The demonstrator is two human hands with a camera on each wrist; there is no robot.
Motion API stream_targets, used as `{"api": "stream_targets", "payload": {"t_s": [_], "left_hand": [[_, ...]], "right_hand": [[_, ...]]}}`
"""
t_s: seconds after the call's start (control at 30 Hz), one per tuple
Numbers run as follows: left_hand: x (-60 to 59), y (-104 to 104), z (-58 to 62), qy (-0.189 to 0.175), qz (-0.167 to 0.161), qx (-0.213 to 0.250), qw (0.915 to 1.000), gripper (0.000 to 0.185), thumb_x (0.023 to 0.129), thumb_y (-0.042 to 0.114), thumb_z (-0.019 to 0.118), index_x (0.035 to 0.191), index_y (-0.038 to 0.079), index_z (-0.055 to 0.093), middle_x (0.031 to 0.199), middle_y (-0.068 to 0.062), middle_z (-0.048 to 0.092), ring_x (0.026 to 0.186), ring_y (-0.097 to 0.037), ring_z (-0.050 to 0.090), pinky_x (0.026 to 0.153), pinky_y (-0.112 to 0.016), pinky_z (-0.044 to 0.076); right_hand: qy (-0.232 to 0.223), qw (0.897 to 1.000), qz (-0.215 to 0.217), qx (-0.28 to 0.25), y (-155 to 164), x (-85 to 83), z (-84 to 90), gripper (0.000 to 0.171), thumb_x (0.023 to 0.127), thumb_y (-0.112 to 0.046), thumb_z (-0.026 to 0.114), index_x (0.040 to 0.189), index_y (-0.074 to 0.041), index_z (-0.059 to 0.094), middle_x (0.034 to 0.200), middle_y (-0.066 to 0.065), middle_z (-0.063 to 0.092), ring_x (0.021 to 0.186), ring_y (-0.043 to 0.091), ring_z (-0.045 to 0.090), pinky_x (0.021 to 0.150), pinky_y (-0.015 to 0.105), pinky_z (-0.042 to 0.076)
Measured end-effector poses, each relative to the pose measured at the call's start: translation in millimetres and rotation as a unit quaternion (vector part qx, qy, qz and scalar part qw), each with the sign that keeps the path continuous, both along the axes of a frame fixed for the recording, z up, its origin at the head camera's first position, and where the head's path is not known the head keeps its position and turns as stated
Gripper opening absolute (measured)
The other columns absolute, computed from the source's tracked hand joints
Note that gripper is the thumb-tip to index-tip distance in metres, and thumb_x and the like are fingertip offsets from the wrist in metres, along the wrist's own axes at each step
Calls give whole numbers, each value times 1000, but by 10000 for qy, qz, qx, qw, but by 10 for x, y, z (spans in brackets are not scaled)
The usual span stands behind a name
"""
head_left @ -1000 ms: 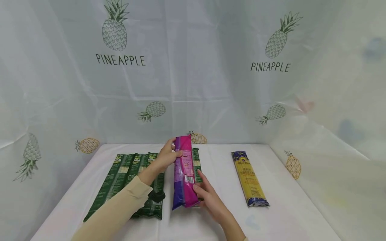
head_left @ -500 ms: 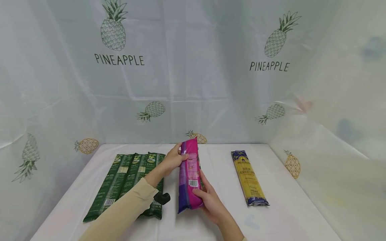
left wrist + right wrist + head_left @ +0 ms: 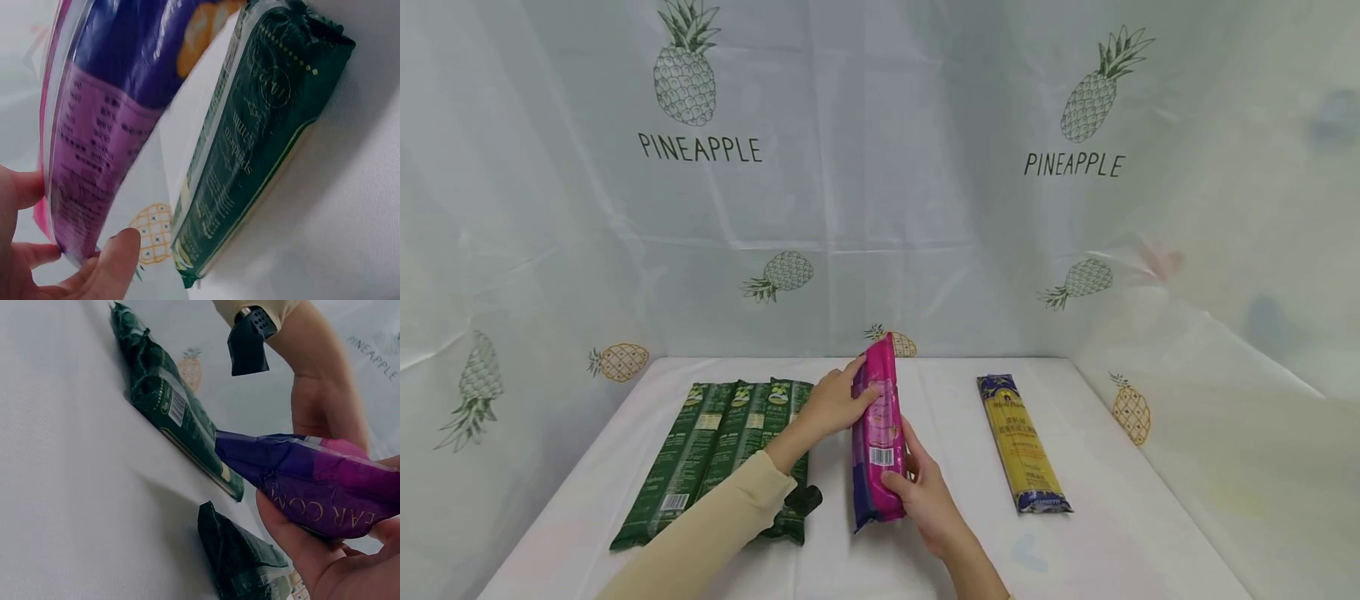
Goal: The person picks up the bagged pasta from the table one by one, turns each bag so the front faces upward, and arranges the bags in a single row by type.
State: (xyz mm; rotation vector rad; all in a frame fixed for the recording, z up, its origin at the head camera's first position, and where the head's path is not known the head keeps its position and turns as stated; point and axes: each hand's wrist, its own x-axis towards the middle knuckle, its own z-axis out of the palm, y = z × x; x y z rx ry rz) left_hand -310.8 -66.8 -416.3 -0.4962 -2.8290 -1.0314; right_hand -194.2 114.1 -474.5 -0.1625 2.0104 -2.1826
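White cloth covers the table (image 3: 1097, 550), and a pale curtain (image 3: 880, 208) printed with pineapples encloses it on three sides. A pink-and-purple packet (image 3: 877, 433) is raised above the table centre, tilted on its long edge. The left hand (image 3: 838, 404) grips the packet's far end, thumb and fingers curled round it. The right hand (image 3: 925, 492) grips the near end from below, fingers wrapped round the packet. Three green packets (image 3: 722, 450) lie side by side to the left. One more green packet (image 3: 240, 559) lies under the raised packet. A yellow-and-blue packet (image 3: 1021, 442) lies well apart on the right.
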Motion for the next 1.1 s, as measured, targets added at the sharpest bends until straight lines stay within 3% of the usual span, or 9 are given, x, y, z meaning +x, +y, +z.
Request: {"api": "stream_targets", "payload": {"t_s": [0.13,0.27,0.57,0.77,1.0,1.1], "left_hand": [[47,38,5,86,82,-128,9998,81,103,54,65,168,17,34,128,-27,65,92,-32,68,71,-46,59],[87,68,-2,130,-148,-93,9998,90,99,57,69,169,18,31,121,-26,65,89,-28,64,72,-43,56],[77,82,-110,-107,-647,726,9952,78,101,42,73,167,22,36,116,-18,59,94,-24,58,76,-40,56],[90,97,-139,-106,-639,1101,9918,64,104,30,71,162,21,46,133,-22,61,111,-31,63,88,-48,56],[124,126,-146,-442,-478,1634,9844,58,105,21,68,160,19,49,153,-20,56,129,-35,59,102,-55,52],[130,121,-146,-503,-461,1852,9803,56,107,19,65,161,19,48,156,-20,53,132,-37,58,102,-54,53]], "right_hand": [[104,9996,-135,207,-26,4,7,89,101,-6,64,171,-37,20,154,23,47,120,30,61,95,43,60],[175,9987,-252,404,-43,8,19,89,101,-5,64,172,-36,20,156,21,46,120,30,59,95,43,60],[212,9978,-274,571,-21,21,61,89,102,-5,63,172,-34,17,151,23,49,117,29,61,92,43,61],[106,9976,-253,638,-4,11,104,88,102,-9,63,173,-31,15,144,24,52,112,27,63,90,43,62],[-208,9976,-37,655,54,-4,148,86,103,-22,64,173,-32,14,141,22,55,103,25,65,78,39,60],[-347,9978,196,534,98,-18,160,85,106,-32,62,173,-33,9,148,26,51,108,26,65,85,41,60]]}}
